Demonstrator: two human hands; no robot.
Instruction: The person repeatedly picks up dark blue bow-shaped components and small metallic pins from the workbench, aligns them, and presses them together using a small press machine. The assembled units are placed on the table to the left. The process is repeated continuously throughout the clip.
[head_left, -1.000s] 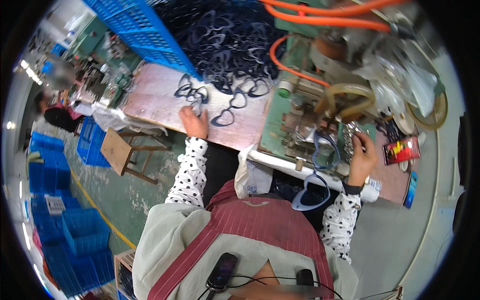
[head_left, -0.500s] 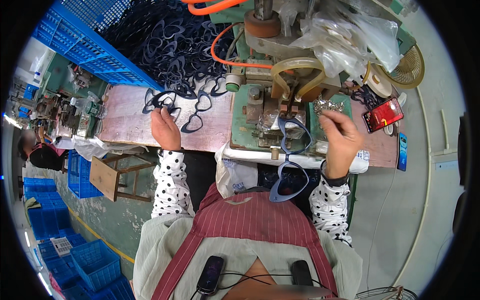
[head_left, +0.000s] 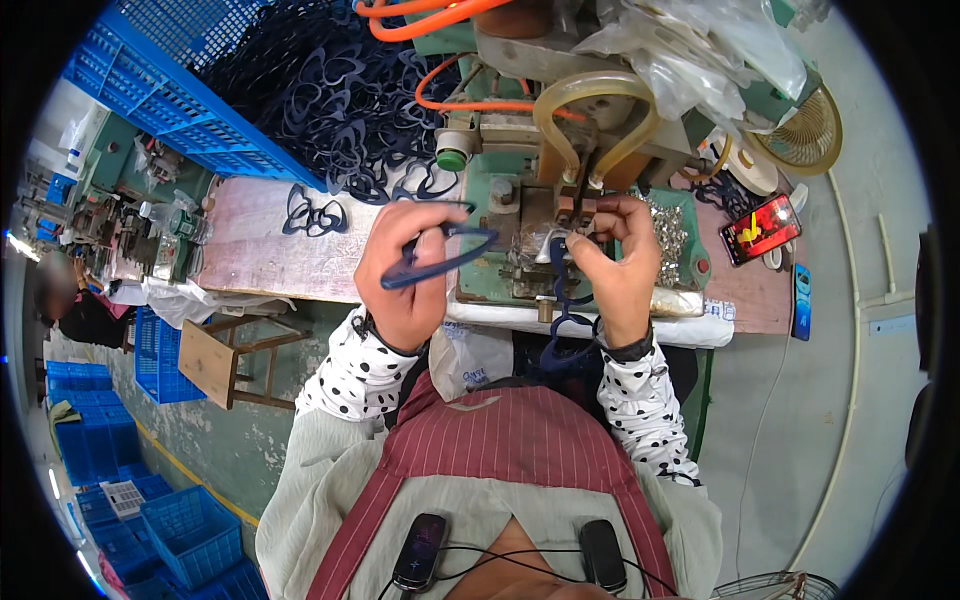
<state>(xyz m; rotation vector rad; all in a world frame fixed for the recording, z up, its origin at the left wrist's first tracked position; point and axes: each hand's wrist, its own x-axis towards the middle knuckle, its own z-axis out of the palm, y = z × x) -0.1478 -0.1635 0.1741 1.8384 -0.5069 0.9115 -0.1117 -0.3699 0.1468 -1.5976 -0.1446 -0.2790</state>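
Observation:
My left hand (head_left: 398, 285) is closed around a dark blue plastic eyeglass frame (head_left: 462, 261), held up in front of the green bench press (head_left: 482, 283). A second blue eyeglass frame (head_left: 573, 322) hangs down from the press's work point. There my right hand (head_left: 628, 270) has its thumb and fingers drawn together, the thumb against the upper end of that frame. Anything small between those fingertips is hidden. Just right of the press head lies a heap of small shiny metal parts (head_left: 672, 235).
A big pile of blue frames (head_left: 310, 110) lies beside a blue crate (head_left: 195, 115) at the back left. Loose frames (head_left: 318, 216) are on the table (head_left: 260, 250). Orange hoses (head_left: 425, 95) loop above the press. A red-screened phone (head_left: 762, 230) and a fan (head_left: 805, 130) stand to the right.
My left hand has lifted an eyeglass frame from the table and moved right, toward the press. My right hand has moved left from beside the metal parts to the press's work point.

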